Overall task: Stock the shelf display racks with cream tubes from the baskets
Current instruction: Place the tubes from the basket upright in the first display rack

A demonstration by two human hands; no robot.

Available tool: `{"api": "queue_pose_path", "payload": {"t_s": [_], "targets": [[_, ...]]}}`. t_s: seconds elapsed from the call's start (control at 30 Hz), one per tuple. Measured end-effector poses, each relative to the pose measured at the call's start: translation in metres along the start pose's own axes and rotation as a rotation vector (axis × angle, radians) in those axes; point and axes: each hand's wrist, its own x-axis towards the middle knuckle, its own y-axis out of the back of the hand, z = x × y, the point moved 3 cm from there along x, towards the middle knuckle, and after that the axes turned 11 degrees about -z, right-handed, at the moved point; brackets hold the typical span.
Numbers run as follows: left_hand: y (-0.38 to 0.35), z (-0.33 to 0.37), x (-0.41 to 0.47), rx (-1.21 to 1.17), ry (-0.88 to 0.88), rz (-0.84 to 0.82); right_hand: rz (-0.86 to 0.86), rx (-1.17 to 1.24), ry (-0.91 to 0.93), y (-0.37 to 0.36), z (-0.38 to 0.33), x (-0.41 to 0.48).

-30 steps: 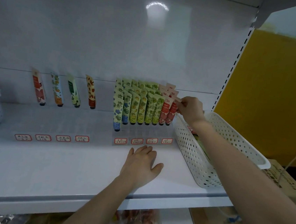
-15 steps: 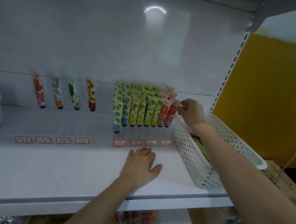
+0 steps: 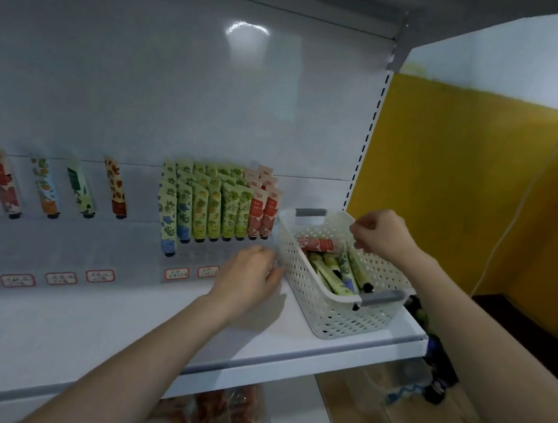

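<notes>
white metal shelf [image 3: 121,325] across the view, yellow wall [image 3: 463,179] at 3 o'clock. white perforated basket [image 3: 302,272] sits on the shelf at 4 o'clock. cream tubes [image 3: 333,272] lie inside it, mostly green, one red at the far end. full display rack [image 3: 215,211] just beside the basket, at its 9 o'clock. sparser rack [image 3: 56,188], four tubes, further toward 9. left hand [image 3: 250,277] in front of the full rack, fingers loose, blurred, contact unclear. right hand [image 3: 381,236] above the basket, fingers curled together, nothing seen in them.
</notes>
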Motion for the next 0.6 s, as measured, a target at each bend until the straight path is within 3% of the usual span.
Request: {"api": "queue_pose_path", "payload": {"t_s": [0.17,0.33,0.6], "targets": [[0.016,0.040,0.041,-0.013,-0.121,0.040,-0.219,-0.154,-0.131,-0.012,0.025,-0.009],[0.000,0.057,0.095,0.139,-0.086,-0.182,-0.286,-0.318,-0.131,-0.019,0.029,-0.006],[-0.043,0.037,0.155,0.316,0.031,-0.476,-0.360,-0.371,-0.144,-0.035,0.048,0.017]]}}
